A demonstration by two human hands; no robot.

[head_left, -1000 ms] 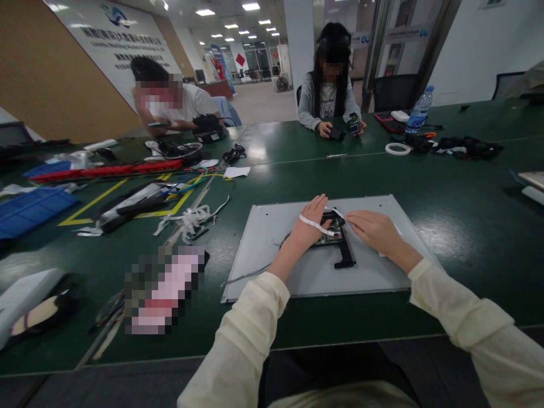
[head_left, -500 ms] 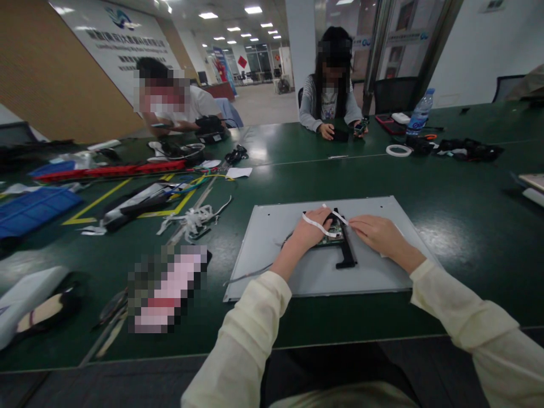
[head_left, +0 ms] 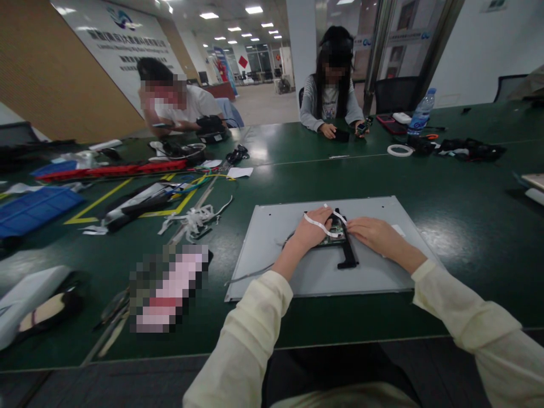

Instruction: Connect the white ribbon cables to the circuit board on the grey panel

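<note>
A black frame [head_left: 349, 256] with a green circuit board [head_left: 334, 240] lies on a light grey panel [head_left: 272, 241] in front of me. My left hand [head_left: 309, 229] bends over the upper left of the board, its fingers curled down and their tips hidden. A narrow white strip [head_left: 317, 222] curves across the back of that hand, and another stretch of it runs towards my right fingers. From the right, my right hand [head_left: 374, 233] pinches at the strip beside the frame. A thin grey cable [head_left: 250, 274] trails off the left of the panel.
Left of the panel are a heap of white strips [head_left: 196, 221], a blurred-out pink item [head_left: 178, 277] and a blue basket [head_left: 36, 208]. Across the green table sit two people. A water bottle [head_left: 421, 113] and a tape roll [head_left: 399, 150] stand at the far right.
My right fingertips have come slightly lower and closer to the frame. A small white patch on the panel beyond my right hand now shows. The left hand stays put.
</note>
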